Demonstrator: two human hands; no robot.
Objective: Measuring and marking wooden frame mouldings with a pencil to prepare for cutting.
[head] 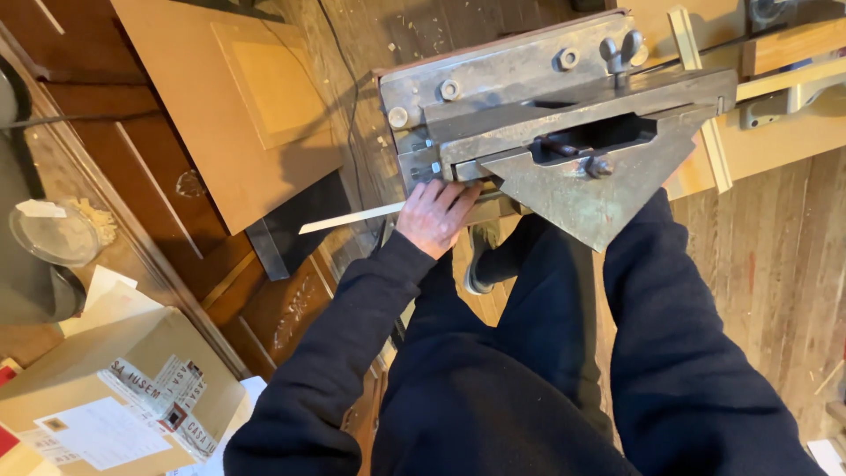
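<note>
Steel first: the heavy grey mitre cutting machine (564,115) fills the top of the view, bolted plates, a wing nut, and a triangular plate pointing down toward the person standing over it. Everything else sits around that machine. Left of it, a big tan board (220,106) leans over the dark wooden floor (775,256). Far down and left of the machine, a cardboard box (115,397) with taped labels, and above that a clear round lid (55,234).

Now the hands. Left hand (434,216) is pressed flat against the machine's lower left edge, fingers (451,196) spread and lying on a thin pale wooden strip (352,218), pinning it to the machine rather than wrapped round it. That strip pokes out well to the left of the machine, its free end hanging unsupported. Right hand? Hidden under the triangular plate, only the dark sleeve (679,300) shows, so I cannot tell whether it is clenched or released.

Risk, as I judge it: those left fingertips sit right at the machine's working edge, so any slip could carry them inward. And the long unsupported end could sag or twist, pulling the strip off square.
</note>
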